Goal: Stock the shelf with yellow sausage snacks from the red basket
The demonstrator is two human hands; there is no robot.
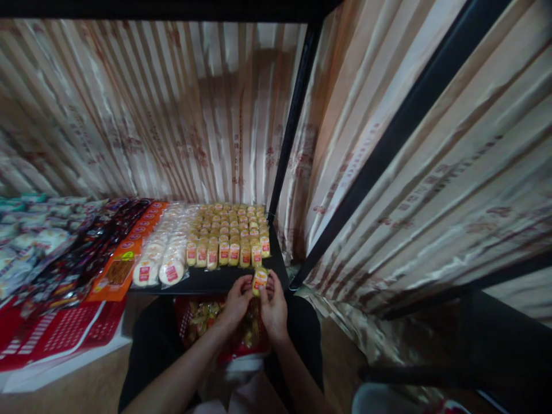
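Between my left hand [238, 300] and my right hand [273, 305] is a small yellow wrapped snack cake [260, 281] with a red and white label. The fingers of both hands pinch it from its two sides, just in front of the shelf edge. Behind it, rows of similar yellow wrapped snack cakes [234, 252] stand on the black shelf [215, 280]. Below my hands, a red basket [183, 322] sits between my knees with more yellow packets inside, partly hidden by my forearms.
Left of the cakes lie round white packaged snacks [171, 269], orange packets [117, 273], dark packets [69, 282] and white-blue packets [38, 241]. A red basket [64, 333] is at lower left. Black frame posts [297, 115] and pleated curtains [207, 115] enclose the shelf.
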